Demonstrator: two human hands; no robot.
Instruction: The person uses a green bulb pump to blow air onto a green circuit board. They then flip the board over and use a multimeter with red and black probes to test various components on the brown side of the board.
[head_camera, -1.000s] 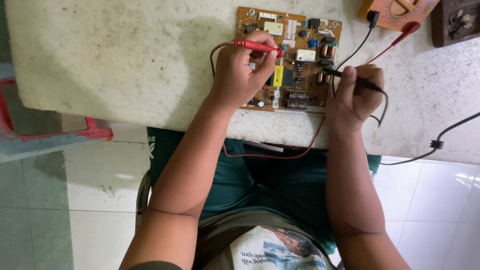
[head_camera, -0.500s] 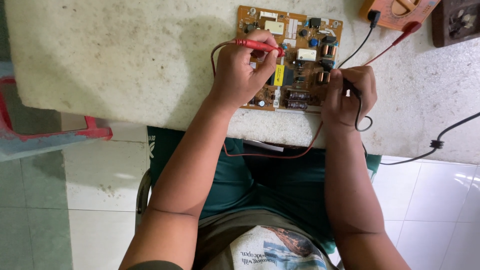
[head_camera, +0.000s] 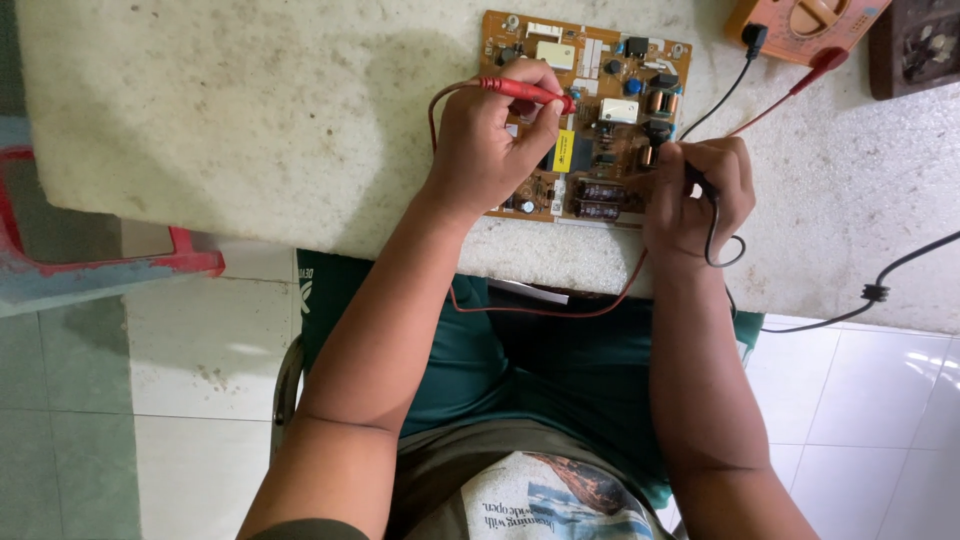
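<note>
— What's the biggest thing in front of them?

— A pale stone-like table (head_camera: 250, 110), speckled and a bit stained. The person sits at its near edge, both forearms reaching up onto it.

— And on the table?

— A brown circuit board (head_camera: 585, 120), lying flat near the edge, crowded with parts: a yellow block, a white box, two dark cylinders at its near side. Beyond it at the top right sits an orange meter (head_camera: 800, 20), with a black lead and a red lead plugged in.

— The hands?

— The left hand (head_camera: 490, 145) rests over the board's left part, fingers closed around a red probe (head_camera: 525, 92), its tip pointing right onto the board. The right hand (head_camera: 700, 190) is at the board's right edge, pinched shut on a black probe (head_camera: 695, 180), which is mostly hidden by the fingers; its wire loops just below the knuckles.

— Anything smaller?

— A black cable (head_camera: 880, 290) trailing off the table's right edge.
</note>
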